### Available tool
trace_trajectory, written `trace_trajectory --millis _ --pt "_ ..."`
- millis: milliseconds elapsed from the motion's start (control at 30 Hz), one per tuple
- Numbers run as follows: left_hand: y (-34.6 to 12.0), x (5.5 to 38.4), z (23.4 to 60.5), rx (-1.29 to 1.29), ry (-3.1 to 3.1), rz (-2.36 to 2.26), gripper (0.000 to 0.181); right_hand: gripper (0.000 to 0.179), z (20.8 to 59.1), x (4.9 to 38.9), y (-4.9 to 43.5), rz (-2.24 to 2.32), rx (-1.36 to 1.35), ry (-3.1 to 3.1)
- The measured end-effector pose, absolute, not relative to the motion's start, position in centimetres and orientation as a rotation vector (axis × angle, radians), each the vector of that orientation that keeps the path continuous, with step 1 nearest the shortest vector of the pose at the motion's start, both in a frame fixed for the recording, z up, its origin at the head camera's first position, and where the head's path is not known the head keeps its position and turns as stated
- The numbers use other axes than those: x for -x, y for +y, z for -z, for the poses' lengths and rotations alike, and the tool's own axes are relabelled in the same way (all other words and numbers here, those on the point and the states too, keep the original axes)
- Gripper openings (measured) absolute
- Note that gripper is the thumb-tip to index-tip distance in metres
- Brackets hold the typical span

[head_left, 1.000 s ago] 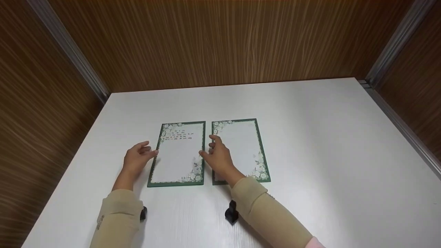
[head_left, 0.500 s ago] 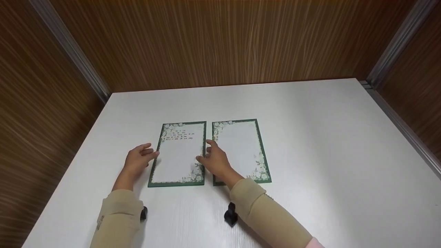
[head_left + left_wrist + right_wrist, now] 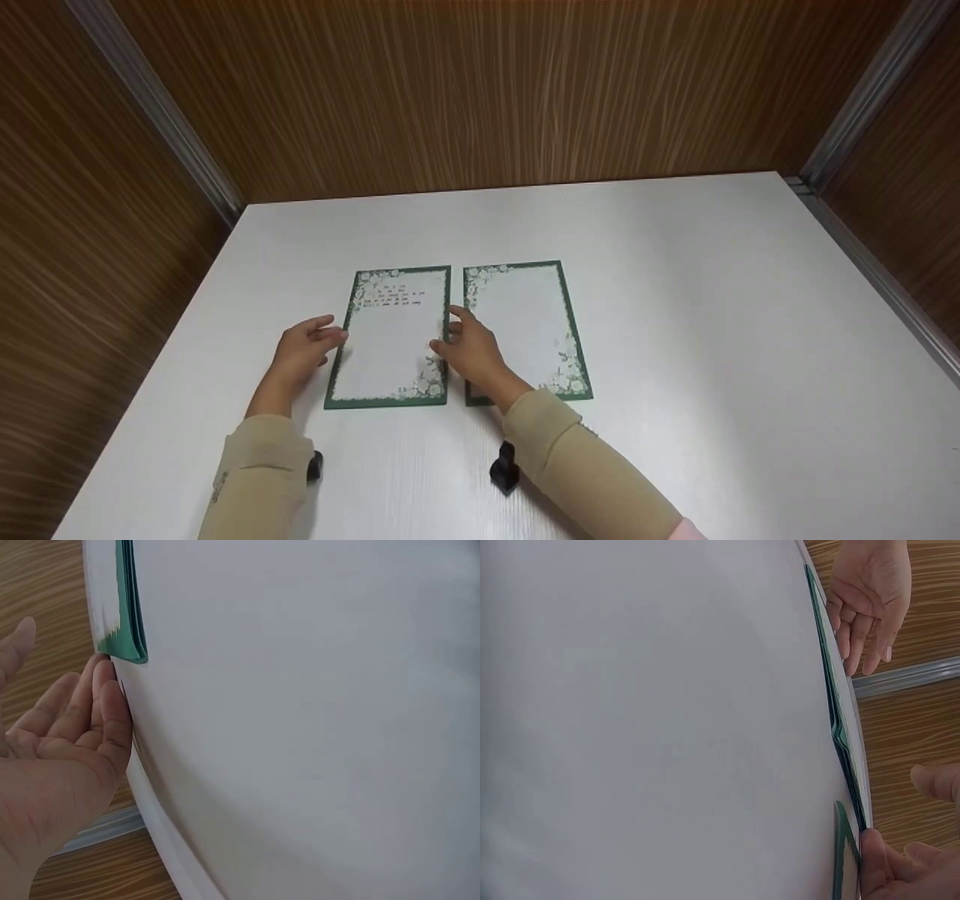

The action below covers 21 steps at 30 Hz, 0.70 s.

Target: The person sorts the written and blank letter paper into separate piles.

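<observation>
Two hands (image 3: 300,352) (image 3: 476,352); two sleeves (image 3: 259,469) (image 3: 592,469); two green-bordered paper rectangles (image 3: 386,352) (image 3: 521,322); two black objects (image 3: 316,466) (image 3: 505,474); one white table (image 3: 712,337)

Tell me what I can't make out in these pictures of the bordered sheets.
Writing on the left sheet: head view, too small.
Part of the right sheet: head view, behind the right hand.
Part of the leftmost black object: head view, behind the left sleeve.
The right hand's remainder: right wrist view, cut off by picture edge.

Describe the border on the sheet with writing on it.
The border is green with pale flowers at two opposite corners, best seen in the head view.
</observation>
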<state>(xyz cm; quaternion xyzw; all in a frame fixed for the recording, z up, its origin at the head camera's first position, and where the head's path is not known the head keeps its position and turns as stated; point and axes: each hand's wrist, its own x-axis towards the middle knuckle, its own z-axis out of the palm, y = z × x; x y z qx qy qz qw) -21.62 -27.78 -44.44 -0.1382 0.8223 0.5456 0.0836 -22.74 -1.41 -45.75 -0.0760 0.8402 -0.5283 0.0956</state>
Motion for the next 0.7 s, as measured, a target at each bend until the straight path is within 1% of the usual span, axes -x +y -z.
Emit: trace_trajectory --millis 400,700 --pt "-28.16 21.48 44.63 0.383 2.462 -1.708 0.057 0.060 45.85 22.84 -1.25 1.643 0.224 2.483" --pt "-27.82 21.58 44.59 0.405 2.496 -1.813 0.047 0.053 45.97 23.28 -1.19 1.780 0.171 2.420"
